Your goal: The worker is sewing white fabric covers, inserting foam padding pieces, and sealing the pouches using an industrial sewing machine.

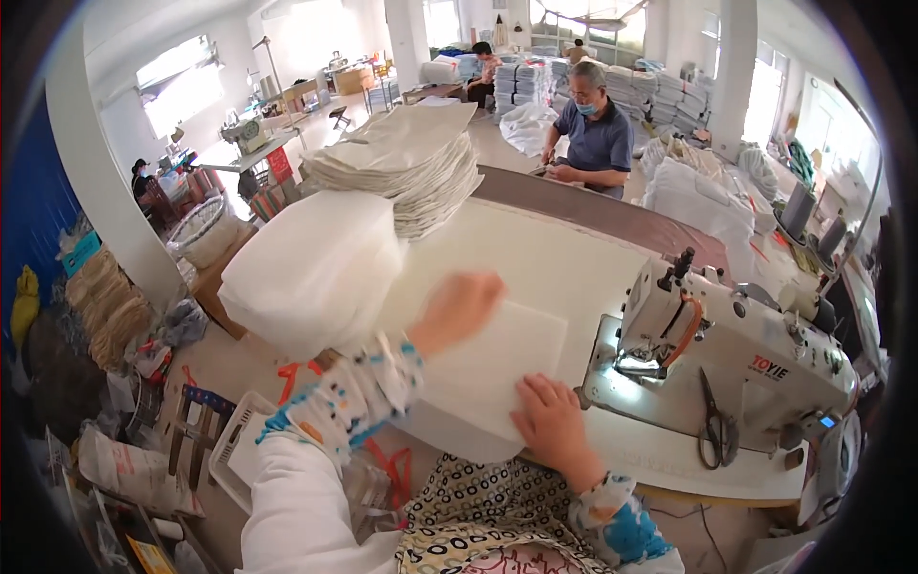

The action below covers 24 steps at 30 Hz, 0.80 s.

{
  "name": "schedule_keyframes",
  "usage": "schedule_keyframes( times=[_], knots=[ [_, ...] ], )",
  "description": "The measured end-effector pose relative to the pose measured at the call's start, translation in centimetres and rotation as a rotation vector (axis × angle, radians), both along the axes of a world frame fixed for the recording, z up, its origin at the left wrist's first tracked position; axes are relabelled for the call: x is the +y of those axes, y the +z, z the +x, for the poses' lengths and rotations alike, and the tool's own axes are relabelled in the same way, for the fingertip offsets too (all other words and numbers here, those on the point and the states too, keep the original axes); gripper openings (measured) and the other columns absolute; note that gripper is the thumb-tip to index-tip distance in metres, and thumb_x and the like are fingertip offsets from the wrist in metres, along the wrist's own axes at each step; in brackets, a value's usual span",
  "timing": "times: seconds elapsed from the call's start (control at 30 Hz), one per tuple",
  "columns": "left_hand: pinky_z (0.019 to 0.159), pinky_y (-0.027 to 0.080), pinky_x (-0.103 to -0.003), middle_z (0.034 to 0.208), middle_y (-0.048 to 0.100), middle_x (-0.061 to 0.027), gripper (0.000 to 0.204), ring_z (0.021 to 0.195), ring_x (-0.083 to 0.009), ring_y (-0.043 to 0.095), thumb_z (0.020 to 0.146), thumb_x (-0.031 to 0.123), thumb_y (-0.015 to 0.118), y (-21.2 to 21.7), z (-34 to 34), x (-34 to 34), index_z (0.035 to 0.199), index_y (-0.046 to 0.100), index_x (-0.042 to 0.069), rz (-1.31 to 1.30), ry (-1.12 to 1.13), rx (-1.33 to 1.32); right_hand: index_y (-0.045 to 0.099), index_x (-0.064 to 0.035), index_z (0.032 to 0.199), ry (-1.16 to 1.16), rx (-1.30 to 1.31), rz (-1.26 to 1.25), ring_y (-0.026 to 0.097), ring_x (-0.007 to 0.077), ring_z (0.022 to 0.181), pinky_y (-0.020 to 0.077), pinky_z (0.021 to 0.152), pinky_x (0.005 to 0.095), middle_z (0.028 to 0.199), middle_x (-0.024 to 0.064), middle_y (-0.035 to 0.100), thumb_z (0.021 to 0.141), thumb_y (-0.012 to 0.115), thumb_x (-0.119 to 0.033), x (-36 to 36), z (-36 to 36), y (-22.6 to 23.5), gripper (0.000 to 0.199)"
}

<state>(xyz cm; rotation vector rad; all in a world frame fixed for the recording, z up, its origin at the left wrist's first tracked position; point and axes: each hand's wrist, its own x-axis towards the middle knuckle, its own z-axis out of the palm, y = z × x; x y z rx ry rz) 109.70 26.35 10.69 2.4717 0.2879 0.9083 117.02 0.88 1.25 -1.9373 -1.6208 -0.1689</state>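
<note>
A white sheet [516, 349], which looks like thin fabric, lies on the pale work table [535, 239] in front of me and hangs over its near edge. My right hand [555, 426] rests on the sheet's near right part with its fingers stretched out. Above the sheet's left part is my left hand [459, 311], smeared by motion, so its grip cannot be made out. To its left stands a tall pile of thin white sheets [311, 258]. Behind that rises a stack of off-white fabric pieces [406, 163]. A white sewing machine [727, 335] with a lit needle area stands to the right.
Black scissors [712, 426] lean against the sewing machine's body. A white plastic basket [239, 450] sits low at the left, by a wooden stool [196, 430]. Across the table a masked person [595, 134] handles something small. Bundled stacks [521, 86] fill the background.
</note>
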Motion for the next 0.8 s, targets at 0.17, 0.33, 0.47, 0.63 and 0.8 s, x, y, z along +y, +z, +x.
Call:
schedule_keyframes(
  times=[0.17, 0.33, 0.47, 0.63, 0.8],
  knots=[
    [0.092, 0.046, -0.053, 0.106, 0.065, -0.0113, 0.028, 0.107, -0.0337, 0.061, 0.089, 0.029, 0.073, 8.9, 2.0, 15.2, 0.105, 0.063, 0.009, 0.614, 0.733, -0.050, 0.062, -0.0082, 0.134, -0.095, 0.000, -0.048, 0.053, 0.0325, 0.134, 0.0407, 0.112, 0.0494, 0.140, 0.0108, 0.059, 0.094, 0.068, -0.029, -0.4, -0.9, -0.1, 0.046],
    [0.088, 0.050, -0.055, 0.105, 0.070, -0.0189, 0.022, 0.098, -0.0381, 0.067, 0.093, 0.029, 0.067, 10.1, 3.9, 21.7, 0.097, 0.069, 0.008, 0.267, 0.624, 0.300, 0.063, -0.0088, 0.134, -0.112, 0.058, -0.019, 0.052, 0.0293, 0.137, 0.0367, 0.117, 0.0505, 0.141, 0.0095, 0.060, 0.092, 0.071, -0.033, -3.8, -0.5, -0.3, 0.049],
    [0.080, 0.052, -0.055, 0.101, 0.070, -0.0228, 0.021, 0.091, -0.0428, 0.067, 0.100, 0.024, 0.055, 9.0, 3.5, 28.7, 0.104, 0.064, 0.005, 0.263, 0.837, -0.092, 0.063, -0.0109, 0.134, -0.134, 0.062, -0.059, 0.052, 0.0284, 0.136, 0.0358, 0.117, 0.0493, 0.140, 0.0077, 0.061, 0.092, 0.071, -0.032, -6.1, -1.1, 0.3, 0.048],
    [0.071, 0.051, -0.054, 0.097, 0.069, -0.0231, 0.019, 0.088, -0.0482, 0.065, 0.109, 0.022, 0.045, 16.6, 1.5, 23.7, 0.112, 0.053, 0.005, 0.659, 0.796, -0.668, 0.063, -0.0127, 0.135, -0.130, 0.033, -0.095, 0.052, 0.0269, 0.137, 0.0325, 0.119, 0.0511, 0.142, 0.0065, 0.059, 0.091, 0.072, -0.031, -6.5, -0.5, -0.3, 0.049],
    [0.072, 0.053, -0.040, 0.092, 0.069, -0.0147, 0.030, 0.078, -0.0300, 0.068, 0.093, 0.018, 0.077, 13.8, 1.6, -0.2, 0.113, 0.059, 0.004, 0.369, 0.232, -0.200, 0.064, -0.0113, 0.133, -0.168, 0.088, -0.066, 0.050, 0.0271, 0.138, 0.0321, 0.118, 0.0511, 0.139, 0.0075, 0.060, 0.092, 0.070, -0.029, -6.5, 0.0, 0.2, 0.045]
  ],
)
